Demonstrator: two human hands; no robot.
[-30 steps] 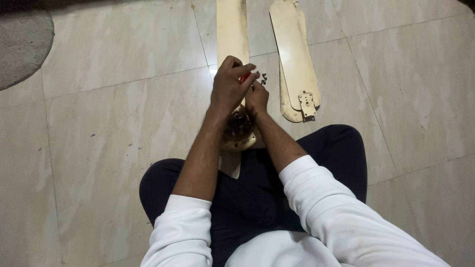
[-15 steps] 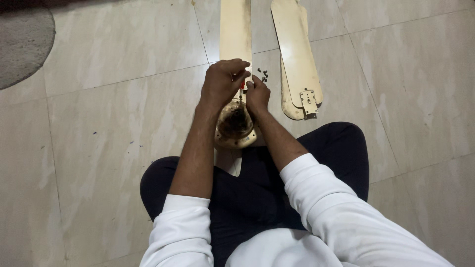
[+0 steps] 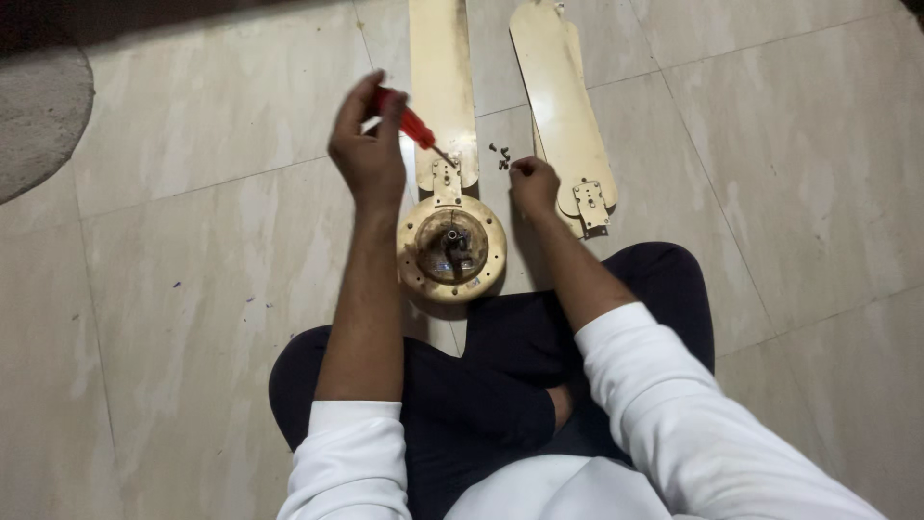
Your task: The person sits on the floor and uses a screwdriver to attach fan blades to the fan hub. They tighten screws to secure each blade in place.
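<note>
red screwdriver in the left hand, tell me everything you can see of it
The screwdriver has a glossy red handle, seemingly plastic, and a thin dark metal shaft. The left hand is raised above the floor and grips the handle's upper end between fingers and thumb. The tool slants down to the right, its tip ending at or just above the metal bracket of the cream fan blade; contact cannot be told. The tip's shape is too small to tell.

our left hand raised, fingers curled shut around a grip | our right hand low, fingertips pinched | both forearms bare, sleeves pushed up
</note>
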